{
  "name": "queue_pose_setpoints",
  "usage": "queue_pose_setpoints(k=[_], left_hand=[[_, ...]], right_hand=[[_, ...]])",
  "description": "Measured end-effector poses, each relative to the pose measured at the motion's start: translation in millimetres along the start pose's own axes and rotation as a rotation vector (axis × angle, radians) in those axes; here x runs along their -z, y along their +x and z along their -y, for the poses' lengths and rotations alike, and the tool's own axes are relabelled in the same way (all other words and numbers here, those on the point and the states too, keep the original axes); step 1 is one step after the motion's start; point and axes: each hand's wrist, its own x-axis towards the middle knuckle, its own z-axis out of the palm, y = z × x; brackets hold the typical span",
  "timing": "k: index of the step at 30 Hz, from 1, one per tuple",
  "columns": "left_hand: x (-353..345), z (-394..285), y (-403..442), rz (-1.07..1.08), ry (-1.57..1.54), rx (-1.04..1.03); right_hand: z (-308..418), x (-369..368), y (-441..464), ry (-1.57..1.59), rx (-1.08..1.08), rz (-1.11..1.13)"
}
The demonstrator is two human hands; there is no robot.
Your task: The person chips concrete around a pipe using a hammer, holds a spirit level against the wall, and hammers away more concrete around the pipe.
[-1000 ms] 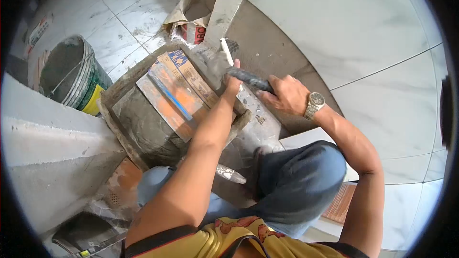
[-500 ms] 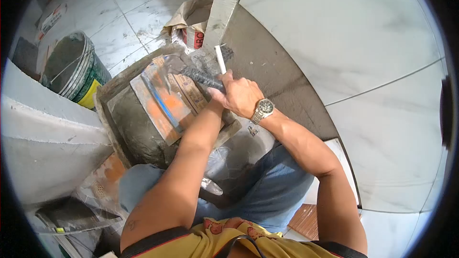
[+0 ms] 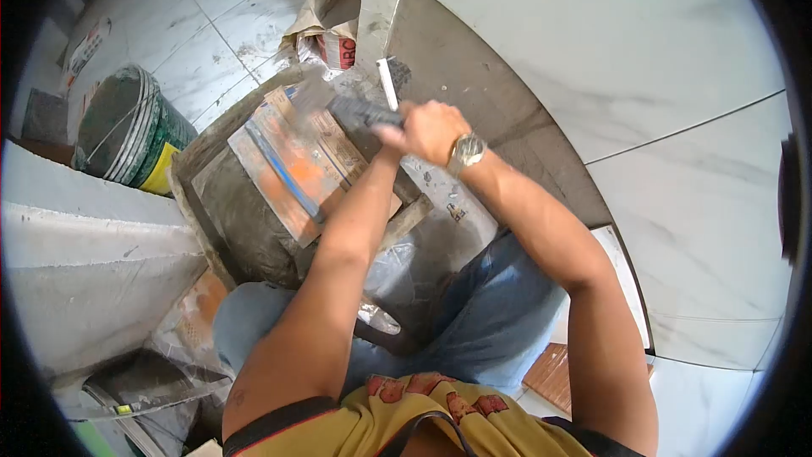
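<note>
Large white tiles [image 3: 677, 59]: they lie at 2 o'clock from us, past a bare grey patch [image 3: 482, 76] of floor.
Mixing tray [image 3: 408, 222]: at 10 o'clock, with grey mix [image 3: 245, 220] inside.
Bucket [image 3: 169, 135]: farther out at 10 o'clock, just beyond the tray.
Paper bag [image 3: 338, 51]: open-topped at 11 o'clock, near the tray; splashes could spoil whatever is inside.
Flat pieces [image 3: 275, 173]: at 10 o'clock, above the mix, stained orange; a hard knock could tip them into it.
Right hand [image 3: 431, 131]: just past 12 o'clock, wrapped round our dark-handled tool [image 3: 364, 110].
Left hand [image 3: 392, 151]: near 12 o'clock, mostly hidden by the right; we cannot tell what its fingers grip.
Tool: it points toward 10 o'clock over the tray, its far end blurred; with our hands so close together, a slip could strike the left one.
White strip [image 3: 386, 85]: near 12 o'clock, sticking out past our hands; a stray hit could chip it, if brittle.
Watch [image 3: 468, 151]: between 1 and 2 o'clock, on our right wrist; grit could scratch it.
</note>
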Motion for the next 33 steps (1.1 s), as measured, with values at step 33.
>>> queue_pose_setpoints(k=[33], left_hand=[[-58,116,61,0.008,-0.614,-0.243]], right_hand=[[-1,-3,-19,0.118,0.064,-0.075]])
